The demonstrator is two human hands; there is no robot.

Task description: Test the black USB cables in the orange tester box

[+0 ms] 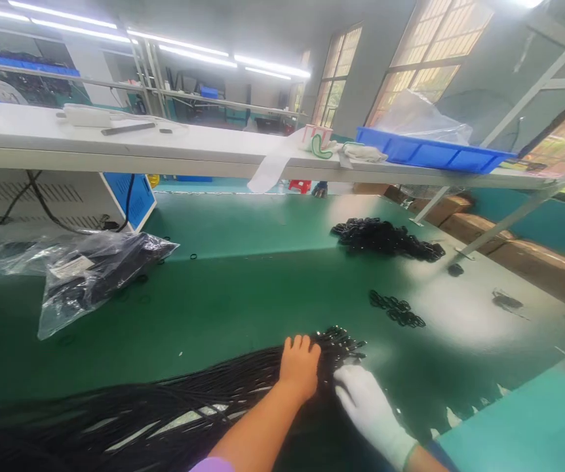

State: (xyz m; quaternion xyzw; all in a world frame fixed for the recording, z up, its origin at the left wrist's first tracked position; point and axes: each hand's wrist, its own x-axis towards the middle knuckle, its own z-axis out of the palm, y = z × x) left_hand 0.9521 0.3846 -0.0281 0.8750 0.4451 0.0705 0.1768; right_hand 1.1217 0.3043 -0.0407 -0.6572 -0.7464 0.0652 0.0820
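The left hand (301, 364), bare, lies across the bundle of black cords (243, 373), fingers bent over it; whether it grips or only presses, I cannot tell. Just beside it, the right hand (364, 400), in a white glove, is close against the bundle near its tips (339, 341); its fingertips are partly lost against the dark strands, so its hold is unclear too. The cords run from under the left hand off to its left, along the green desk (243, 295).

The step in hand looks like gathering and evening the tips; the next move seems to call for steadying the bundle with the left hand while the right squares the ends.

Beyond the right hand lies a small cluster of black rings (395, 309), with a larger black heap (385, 239) farther off. Well to the left hand's left sits a clear plastic bag (96, 269). Farthest, above both hands, a white shelf (204, 145) carries a blue tray (425, 154).
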